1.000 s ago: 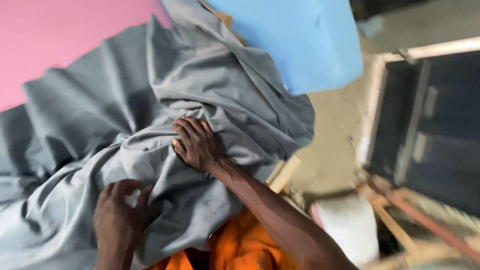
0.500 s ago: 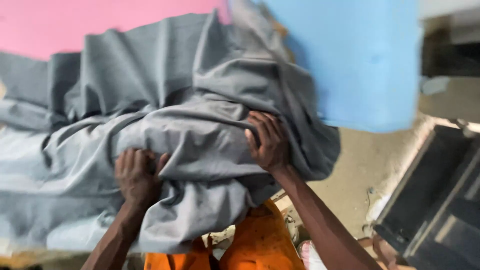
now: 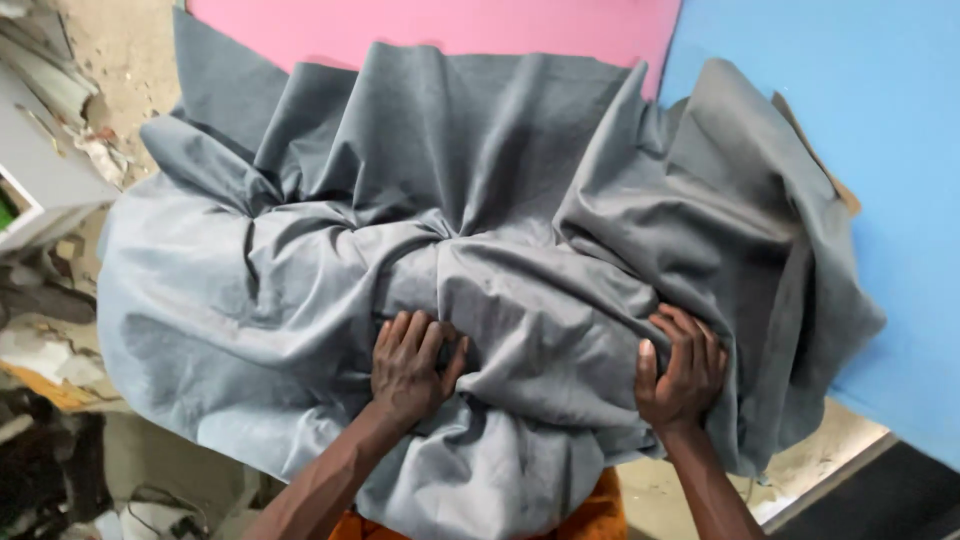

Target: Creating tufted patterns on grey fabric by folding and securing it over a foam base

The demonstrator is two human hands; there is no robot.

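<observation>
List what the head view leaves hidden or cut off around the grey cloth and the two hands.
- Whatever lies under the grey cloth: the cloth covers it.
- Palms of the left hand and right hand: pressed face-down into the folds.
- Pink panel and blue panel: cut off by the top and right edges.
- Orange fabric: mostly behind the cloth, cut by the bottom edge.

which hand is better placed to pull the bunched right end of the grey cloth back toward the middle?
Right, probably. The right hand already curls over the bunched fold at that end of the grey cloth, beside the blue panel. The left hand presses flat on the cloth's middle, apart from that heap.
</observation>
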